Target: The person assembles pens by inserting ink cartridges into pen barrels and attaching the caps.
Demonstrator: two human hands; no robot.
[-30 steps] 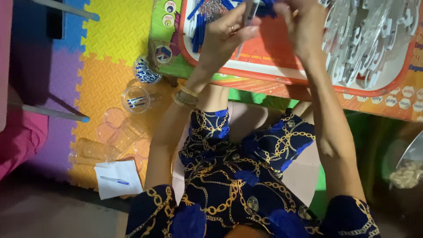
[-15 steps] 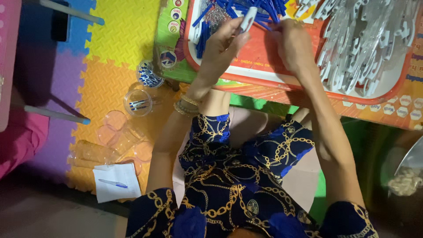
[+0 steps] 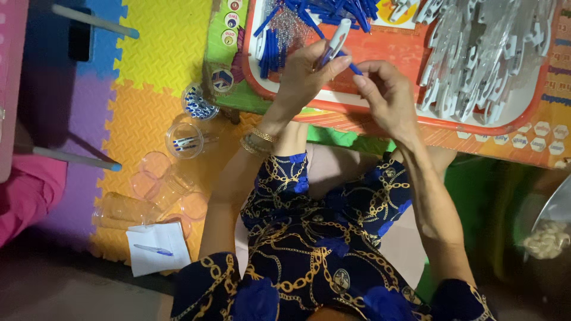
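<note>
Your left hand (image 3: 303,74) has its grip clenched around a white pen barrel (image 3: 337,37), thumb and fingers pinching it so the barrel tilts up and away from you over the tray. Your right hand (image 3: 386,95) sits just beside the left, fingers curled and pinched on a thin blue refill (image 3: 354,69) whose near end meets the barrel at your left fingertips; whether the refill is already inside the barrel you cannot tell from this view. Both hands hover above the orange-rimmed tray (image 3: 380,122), which rests on a green and orange surface (image 3: 476,142) printed with coloured circles. On the tray, a heap of loose blue pen parts (image 3: 321,12) lies at the far left, and a pile of white pen barrels (image 3: 482,53) fills the right side, well apart from your hands. Gold bangles (image 3: 257,141) circle your left wrist. Down on the foam puzzle-mat floor (image 3: 160,53) to your left stand several clear plastic cups (image 3: 157,190), one small cup holding a few blue pieces (image 3: 185,141), and a blue pen on a white slip of paper (image 3: 157,255).
</note>
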